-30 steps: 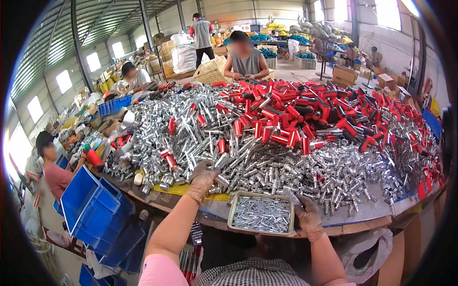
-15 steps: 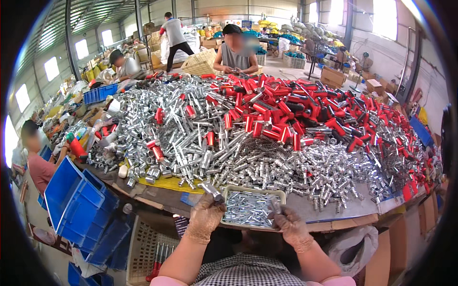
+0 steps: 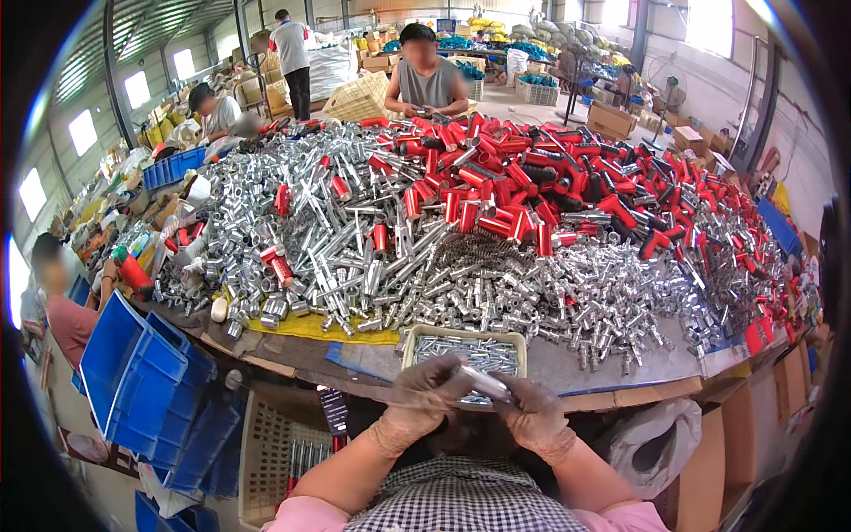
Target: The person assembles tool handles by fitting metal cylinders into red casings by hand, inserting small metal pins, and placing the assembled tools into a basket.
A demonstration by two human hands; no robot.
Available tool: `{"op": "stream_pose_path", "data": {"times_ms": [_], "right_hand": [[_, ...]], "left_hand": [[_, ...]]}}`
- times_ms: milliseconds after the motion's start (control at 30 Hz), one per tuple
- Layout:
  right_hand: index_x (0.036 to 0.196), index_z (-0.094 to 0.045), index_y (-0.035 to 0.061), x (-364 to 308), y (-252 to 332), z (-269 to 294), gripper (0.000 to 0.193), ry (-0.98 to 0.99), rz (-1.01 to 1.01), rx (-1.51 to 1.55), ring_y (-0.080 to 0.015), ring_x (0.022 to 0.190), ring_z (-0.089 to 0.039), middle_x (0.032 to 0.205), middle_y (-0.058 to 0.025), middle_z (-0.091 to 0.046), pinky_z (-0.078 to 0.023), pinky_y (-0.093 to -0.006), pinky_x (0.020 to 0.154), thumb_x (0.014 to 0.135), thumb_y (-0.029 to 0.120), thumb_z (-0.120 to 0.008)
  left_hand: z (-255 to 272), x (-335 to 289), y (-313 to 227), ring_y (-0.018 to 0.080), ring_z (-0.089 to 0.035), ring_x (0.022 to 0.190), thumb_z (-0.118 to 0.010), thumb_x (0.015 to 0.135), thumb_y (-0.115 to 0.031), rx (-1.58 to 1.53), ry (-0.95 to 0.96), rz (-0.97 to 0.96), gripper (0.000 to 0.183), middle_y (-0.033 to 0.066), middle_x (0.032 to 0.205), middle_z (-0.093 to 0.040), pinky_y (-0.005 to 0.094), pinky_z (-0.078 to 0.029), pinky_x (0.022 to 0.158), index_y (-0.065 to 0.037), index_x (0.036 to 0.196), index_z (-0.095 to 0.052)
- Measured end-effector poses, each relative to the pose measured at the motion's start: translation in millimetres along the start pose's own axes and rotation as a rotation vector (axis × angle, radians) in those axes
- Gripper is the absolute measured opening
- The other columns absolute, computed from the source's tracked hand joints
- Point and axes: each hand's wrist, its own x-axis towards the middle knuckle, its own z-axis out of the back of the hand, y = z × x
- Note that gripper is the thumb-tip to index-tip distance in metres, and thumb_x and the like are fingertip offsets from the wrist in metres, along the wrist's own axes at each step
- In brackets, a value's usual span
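Note:
A silver metal tube [image 3: 486, 384] lies slanted between my two gloved hands, just in front of the parts tray. My left hand [image 3: 415, 401] is closed round its left end, smeared by motion. The fingers of my right hand [image 3: 537, 415] pinch its right end; whether they also hold a smaller part is hidden. Behind my hands stands a cream plastic tray [image 3: 521, 356] of thin silver pins [image 3: 465, 352], partly covered by my left hand.
A heap of silver metal fittings [image 3: 532, 297] and red-and-black handles [image 3: 523, 177] covers the table. Blue bins [image 3: 146, 381] are stacked at the left, above a cream crate [image 3: 257, 443]. A white plastic bag [image 3: 651, 448] hangs at the right. Co-workers [image 3: 427, 80] are around the table.
My hands have come together over the tray's near edge from either side, and the metal tube now spans them. The view has shifted slightly. A person in the background has turned and moved left.

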Motion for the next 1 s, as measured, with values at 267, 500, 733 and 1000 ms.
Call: {"op": "stream_pose_path", "data": {"times_ms": [267,500,733,1000], "right_hand": [[0.139,-0.039,-0.0053,0.6,8.2,-1.2,0.082,0.026,0.184,0.389,-0.0304,0.104,-0.062,0.114,-0.0217,-0.061,-0.051,-0.0353,0.085,0.073,0.02,-0.081],[0.103,-0.056,0.0035,6.5,2.1,53.7,0.029,-0.387,0.264,0.563,-0.0177,0.071,-0.056,0.082,-0.0057,-0.06,-0.045,-0.0322,0.065,0.085,0.021,-0.069],[0.105,-0.055,0.0048,2.5,-110.5,27.5,0.022,-0.497,-0.161,0.22,-0.0191,0.089,-0.056,0.094,-0.0067,-0.057,-0.046,-0.0338,0.078,0.091,0.02,-0.061],[0.107,-0.058,0.0007,23.4,-76.9,18.2,0.03,-0.297,0.114,0.263,-0.0226,0.097,-0.057,0.101,-0.0075,-0.06,-0.048,-0.0366,0.084,0.089,0.024,-0.065]], "left_hand": [[-18.0,-5.6,10.8,0.0147,-0.06,0.098,-0.073,0.083,-0.008,-0.078,0.347,0.037,0.037,0.0069,0.104,-0.065,0.0284,-0.05,0.083,0.0,0.117,-0.06],[-19.4,-1.4,-14.2,0.0325,-0.059,0.097,-0.066,0.089,-0.022,0.482,0.246,-0.552,0.043,0.0154,0.108,-0.061,0.0383,-0.047,0.086,-0.001,0.125,-0.056],[-0.1,3.1,29.9,0.0301,-0.062,0.094,-0.068,0.088,-0.03,0.724,-0.072,-0.477,0.034,0.0138,0.099,-0.066,0.0385,-0.049,0.083,-0.003,0.109,-0.065],[3.1,15.1,35.6,0.0262,-0.059,0.091,-0.077,0.079,-0.025,0.64,-0.059,-0.56,0.081,0.0167,0.116,-0.053,0.0357,-0.051,0.081,-0.004,0.144,-0.032]]}}
